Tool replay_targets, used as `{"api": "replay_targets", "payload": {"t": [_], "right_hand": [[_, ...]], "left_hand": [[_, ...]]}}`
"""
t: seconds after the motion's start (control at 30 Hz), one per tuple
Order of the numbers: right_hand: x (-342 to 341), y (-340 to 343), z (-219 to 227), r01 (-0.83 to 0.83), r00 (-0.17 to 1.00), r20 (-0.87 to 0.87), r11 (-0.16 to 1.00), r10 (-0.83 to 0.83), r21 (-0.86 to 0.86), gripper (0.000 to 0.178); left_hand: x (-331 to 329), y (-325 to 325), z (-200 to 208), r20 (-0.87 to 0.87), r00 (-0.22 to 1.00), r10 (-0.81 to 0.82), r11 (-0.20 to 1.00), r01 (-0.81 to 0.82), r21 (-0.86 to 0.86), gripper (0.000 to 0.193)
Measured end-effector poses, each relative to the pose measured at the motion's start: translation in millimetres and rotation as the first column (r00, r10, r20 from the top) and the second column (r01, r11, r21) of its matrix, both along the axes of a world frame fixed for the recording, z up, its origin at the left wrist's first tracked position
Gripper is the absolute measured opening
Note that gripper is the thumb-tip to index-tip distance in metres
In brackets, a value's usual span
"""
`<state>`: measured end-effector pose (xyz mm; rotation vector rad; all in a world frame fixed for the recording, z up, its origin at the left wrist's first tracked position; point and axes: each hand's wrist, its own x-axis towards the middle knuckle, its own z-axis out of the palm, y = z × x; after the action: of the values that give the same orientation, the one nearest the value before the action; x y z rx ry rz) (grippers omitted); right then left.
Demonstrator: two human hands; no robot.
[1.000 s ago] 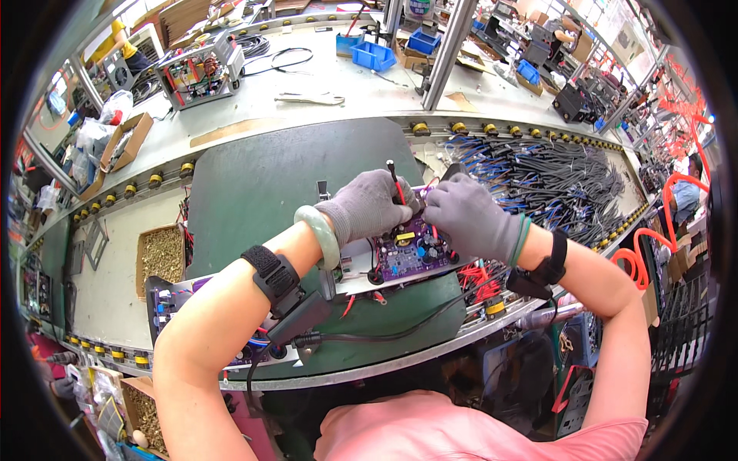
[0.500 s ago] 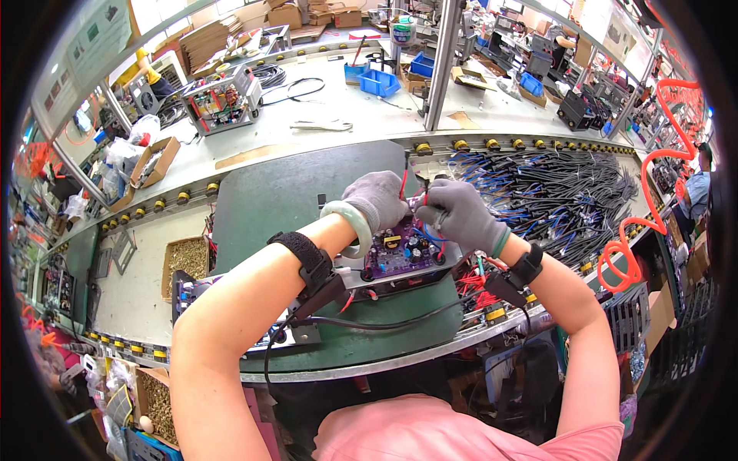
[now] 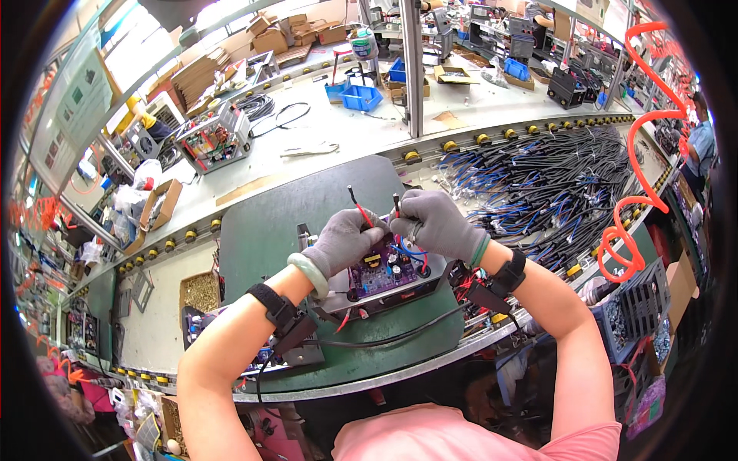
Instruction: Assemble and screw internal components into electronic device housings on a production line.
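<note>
Both my hands wear grey gloves, over a purple circuit board (image 3: 370, 278) set in a dark metal housing (image 3: 396, 301). My left hand (image 3: 347, 240) pinches a red wire (image 3: 360, 206) whose black end sticks up above the fingers. Close beside it, my right hand (image 3: 440, 226) is closed on a second wire (image 3: 397, 206), also with a black end pointing up. The lower parts of both wires are hidden by the gloves. Blue wires (image 3: 409, 250) curve over the board below my right hand. The housing rests on a green mat (image 3: 261, 223).
A pile of black and blue cables (image 3: 553, 184) lies to the right. An orange coiled hose (image 3: 632, 203) hangs at the far right. Left are a box of small brass-coloured parts (image 3: 201, 293) and an open device (image 3: 214, 142). Blue bins (image 3: 360, 97) stand beyond, near a metal post (image 3: 413, 77).
My hands and the wires they hold have come slightly nearer and apart from the board's far edge. The whole view has shifted a little; the wire ends now show more clearly.
</note>
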<state>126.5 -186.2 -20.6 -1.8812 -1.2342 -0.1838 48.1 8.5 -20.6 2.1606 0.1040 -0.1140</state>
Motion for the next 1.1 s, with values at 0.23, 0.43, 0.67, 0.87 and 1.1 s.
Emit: {"api": "replay_targets", "payload": {"t": [0.23,0.43,0.67,0.87,1.1], "right_hand": [[0.2,0.9,-0.1,0.013,1.000,0.006,1.000,-0.013,-0.013,0.015],[-1.4,0.9,1.2,0.019,1.000,0.004,1.000,-0.019,-0.018,0.014],[1.3,-0.9,0.7,0.009,1.000,-0.015,1.000,-0.009,-0.012,0.014],[0.1,-3.4,-0.5,0.015,0.999,-0.037,1.000,-0.015,-0.005,0.014],[0.5,0.2,1.8,-0.018,1.000,0.021,1.000,0.018,0.021,0.015]], "left_hand": [[4.3,-2.3,-3.1,-0.014,1.000,0.013,1.000,-0.013,0.012,0.019],[14.1,-21.7,36.5,-0.014,0.992,-0.123,0.905,0.118,0.409,0.025],[17.6,-6.0,18.2,-0.179,0.966,-0.188,0.842,0.253,0.477,0.023],[7.9,4.2,-5.9,-0.131,0.991,-0.002,0.996,-0.009,-0.086,0.017],[3.8,-4.9,-9.7,0.089,0.994,-0.067,0.980,0.049,0.193,0.020]]}}
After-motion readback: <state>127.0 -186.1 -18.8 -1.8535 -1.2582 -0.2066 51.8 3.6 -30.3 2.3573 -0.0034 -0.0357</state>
